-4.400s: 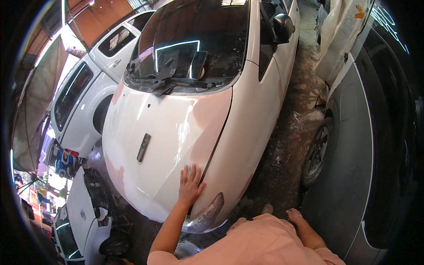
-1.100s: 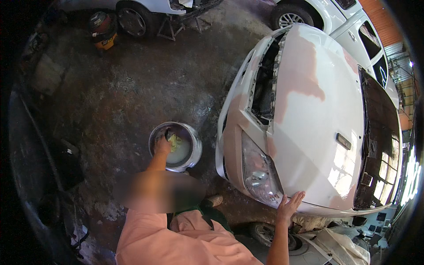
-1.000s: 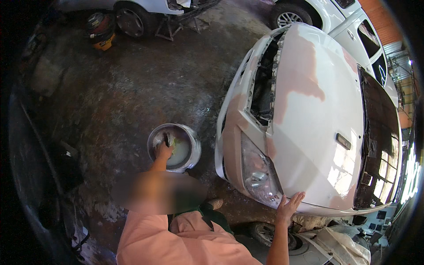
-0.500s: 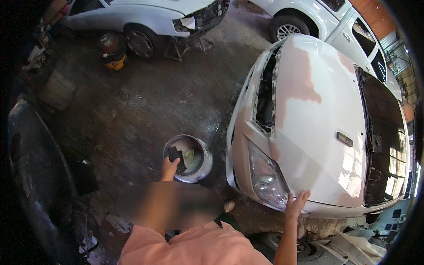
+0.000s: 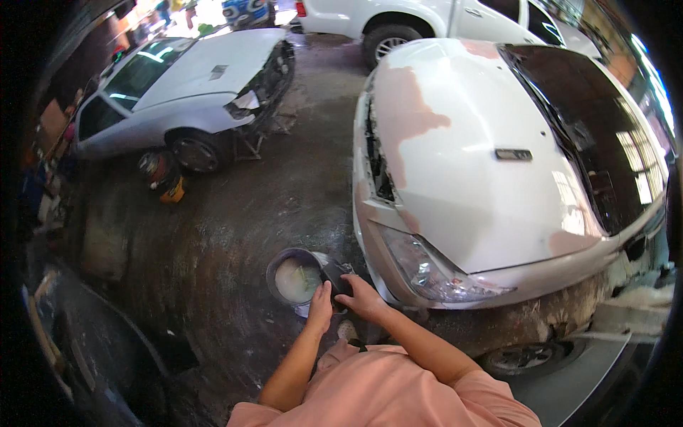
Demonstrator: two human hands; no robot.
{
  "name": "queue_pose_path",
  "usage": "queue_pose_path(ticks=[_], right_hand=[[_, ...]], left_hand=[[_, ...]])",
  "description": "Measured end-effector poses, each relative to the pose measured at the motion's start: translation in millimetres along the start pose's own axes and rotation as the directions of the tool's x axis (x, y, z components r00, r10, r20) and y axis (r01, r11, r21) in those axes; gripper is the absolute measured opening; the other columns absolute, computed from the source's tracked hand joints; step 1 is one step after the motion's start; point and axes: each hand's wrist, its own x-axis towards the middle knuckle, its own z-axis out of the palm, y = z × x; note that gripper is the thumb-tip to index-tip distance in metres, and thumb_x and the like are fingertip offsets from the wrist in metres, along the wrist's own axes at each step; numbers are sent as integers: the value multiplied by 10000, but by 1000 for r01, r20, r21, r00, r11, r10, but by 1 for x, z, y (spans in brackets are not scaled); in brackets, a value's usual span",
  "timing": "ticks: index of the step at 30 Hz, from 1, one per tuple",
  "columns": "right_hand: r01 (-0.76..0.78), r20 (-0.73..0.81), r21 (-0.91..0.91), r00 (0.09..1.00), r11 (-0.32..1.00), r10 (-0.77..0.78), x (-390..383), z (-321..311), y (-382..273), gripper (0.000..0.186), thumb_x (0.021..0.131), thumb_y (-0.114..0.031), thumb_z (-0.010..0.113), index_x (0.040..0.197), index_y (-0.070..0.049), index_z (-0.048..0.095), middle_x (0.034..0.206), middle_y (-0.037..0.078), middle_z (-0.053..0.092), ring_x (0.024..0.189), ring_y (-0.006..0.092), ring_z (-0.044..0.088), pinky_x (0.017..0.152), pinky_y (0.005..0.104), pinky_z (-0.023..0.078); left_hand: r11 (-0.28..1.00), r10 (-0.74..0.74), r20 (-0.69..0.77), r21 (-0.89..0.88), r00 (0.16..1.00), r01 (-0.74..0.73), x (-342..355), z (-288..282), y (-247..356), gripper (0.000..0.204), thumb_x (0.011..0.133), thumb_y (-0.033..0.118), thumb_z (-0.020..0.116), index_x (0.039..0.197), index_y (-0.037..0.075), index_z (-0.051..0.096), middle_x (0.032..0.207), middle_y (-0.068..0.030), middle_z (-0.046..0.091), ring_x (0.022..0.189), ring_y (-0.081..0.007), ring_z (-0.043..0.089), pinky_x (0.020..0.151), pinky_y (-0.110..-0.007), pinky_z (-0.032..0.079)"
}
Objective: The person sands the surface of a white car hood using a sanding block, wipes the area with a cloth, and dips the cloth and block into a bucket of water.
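Dark pad (image 5: 334,275), right over the bucket's (image 5: 272,272) right rim! The right hand (image 5: 363,296) pinches it there; the left hand (image 5: 321,307), at the bucket's near side, is straight-fingered against it, though its grip I can't tell. Cloudy liquid (image 5: 295,285) sits inside the bucket; right of it, a patchy white car (image 5: 477,171).

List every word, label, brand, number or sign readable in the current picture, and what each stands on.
No text can be read.
Blue, rounded object with pale markings at the top edge: too blurred.
Dark, round canister with a yellow base: any marking too small.
Dark, flat block at the right hand: no lettering visible.
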Motion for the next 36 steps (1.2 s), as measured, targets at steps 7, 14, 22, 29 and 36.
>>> queue_pose_path(ticks=[7,14,22,29,36], right_hand=[[-123,-292,91,945,988,145,-56,-46,24,807,860,-332,829,1467,54,463,1398,279,568,1324,397,554,1131,444,430],[-134,-390,-78,916,988,93,-78,-65,20,860,826,-332,841,1486,39,434,1406,243,524,1340,426,491,1146,467,410],[-176,-534,-109,841,978,91,-100,-79,23,855,833,-349,845,1488,23,441,1410,232,525,1338,415,494,1146,458,415],[-266,-601,-50,778,963,184,-140,-101,31,839,856,-398,827,1497,-4,454,1420,218,519,1329,405,508,1107,458,457],[-195,-888,9,450,981,98,-228,-163,109,709,903,-317,804,1467,4,517,1400,198,538,1319,344,529,1129,415,424]], left_hand=[[992,-39,197,-110,980,62,7,45,-14,340,1109,334,527,1278,48,602,1183,-81,672,1058,-189,662,931,-355,534],[994,-18,381,-91,924,57,5,93,-10,310,1103,302,537,1297,66,588,1201,-67,669,1092,-188,650,913,-355,526],[996,-82,349,61,934,65,7,128,-22,486,1096,395,531,1347,-21,559,1210,-100,645,1114,-191,610,934,-313,489],[988,-151,515,93,844,120,-6,169,-33,362,1090,335,546,1310,52,597,1146,-58,664,989,-171,647,787,-336,558],[957,-225,685,290,693,24,-45,252,-53,295,1066,182,585,1305,12,611,1207,-77,694,1065,-183,658,967,-347,523]])
